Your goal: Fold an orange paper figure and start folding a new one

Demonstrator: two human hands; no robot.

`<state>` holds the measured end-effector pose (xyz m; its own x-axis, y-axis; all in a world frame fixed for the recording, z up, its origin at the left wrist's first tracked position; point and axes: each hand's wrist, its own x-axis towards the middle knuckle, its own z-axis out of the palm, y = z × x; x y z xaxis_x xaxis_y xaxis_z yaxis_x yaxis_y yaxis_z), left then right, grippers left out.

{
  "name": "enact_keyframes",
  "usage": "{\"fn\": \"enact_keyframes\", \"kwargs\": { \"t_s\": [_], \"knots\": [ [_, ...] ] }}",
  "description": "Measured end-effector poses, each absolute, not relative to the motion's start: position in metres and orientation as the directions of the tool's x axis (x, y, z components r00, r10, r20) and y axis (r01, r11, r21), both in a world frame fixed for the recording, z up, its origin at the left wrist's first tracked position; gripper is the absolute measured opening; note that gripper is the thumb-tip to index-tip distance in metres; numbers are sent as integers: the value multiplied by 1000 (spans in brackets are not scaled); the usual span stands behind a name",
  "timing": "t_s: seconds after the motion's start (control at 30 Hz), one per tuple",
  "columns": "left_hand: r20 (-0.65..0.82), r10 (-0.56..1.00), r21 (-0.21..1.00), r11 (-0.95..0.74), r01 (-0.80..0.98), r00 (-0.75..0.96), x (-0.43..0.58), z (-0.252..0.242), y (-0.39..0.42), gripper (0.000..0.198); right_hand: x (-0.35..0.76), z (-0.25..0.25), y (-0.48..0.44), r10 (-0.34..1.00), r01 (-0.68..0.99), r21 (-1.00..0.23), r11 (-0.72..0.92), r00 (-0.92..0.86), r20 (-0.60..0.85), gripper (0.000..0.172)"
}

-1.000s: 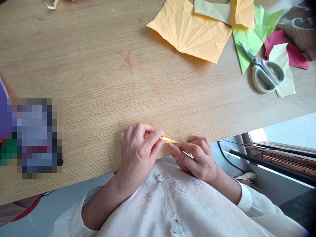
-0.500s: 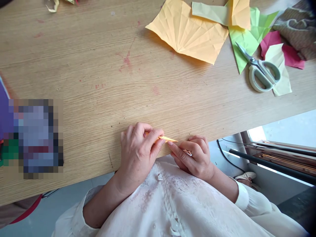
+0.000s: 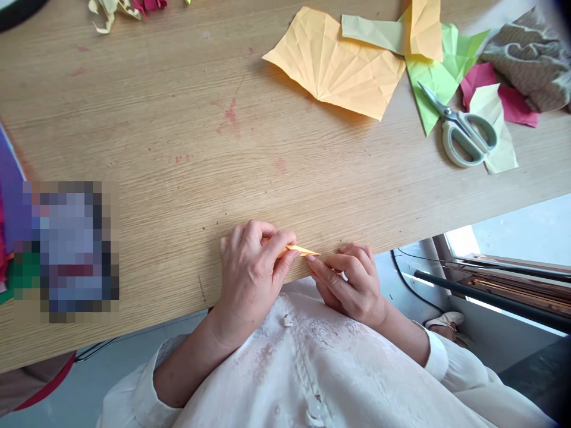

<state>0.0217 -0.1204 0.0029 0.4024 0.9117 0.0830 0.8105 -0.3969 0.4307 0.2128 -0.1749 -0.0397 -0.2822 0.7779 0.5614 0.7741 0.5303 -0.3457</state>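
My left hand (image 3: 252, 264) is closed at the table's front edge, pinching a narrow folded strip of orange paper (image 3: 303, 249) between thumb and fingers. The strip's pointed end sticks out to the right; its other end is mostly hidden under my fingers. My right hand (image 3: 350, 279) is closed just beside it, fingers curled, with a fingertip at the underside of the point. A small pale glint shows among the right fingers, too small and covered to name.
A creased orange sheet (image 3: 339, 77) lies at the far side. To its right are green paper (image 3: 428, 89), scissors (image 3: 468, 137), pale and red paper pieces and a bunched grey-brown cloth (image 3: 530, 59). A blurred-out object (image 3: 75, 249) and purple paper (image 3: 15, 184) lie left. Paper scraps (image 3: 111, 12) lie far left.
The view has shifted slightly, showing more of the table's far left. Both hands stay almost in place on the orange strip; the small piece at my right fingers shows less.
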Motion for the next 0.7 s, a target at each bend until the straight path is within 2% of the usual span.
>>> {"fn": "enact_keyframes", "kwargs": {
  "t_s": [0.27,0.7],
  "knots": [
    [75,911,432,-396,810,405,20,3,-121,12,215,-42,-175,766,779,-312,544,-309,564,29],
    [92,908,418,-407,812,408,20,1,-121,12,214,-37,-173,761,763,-341,549,-288,582,27]
  ]
}}
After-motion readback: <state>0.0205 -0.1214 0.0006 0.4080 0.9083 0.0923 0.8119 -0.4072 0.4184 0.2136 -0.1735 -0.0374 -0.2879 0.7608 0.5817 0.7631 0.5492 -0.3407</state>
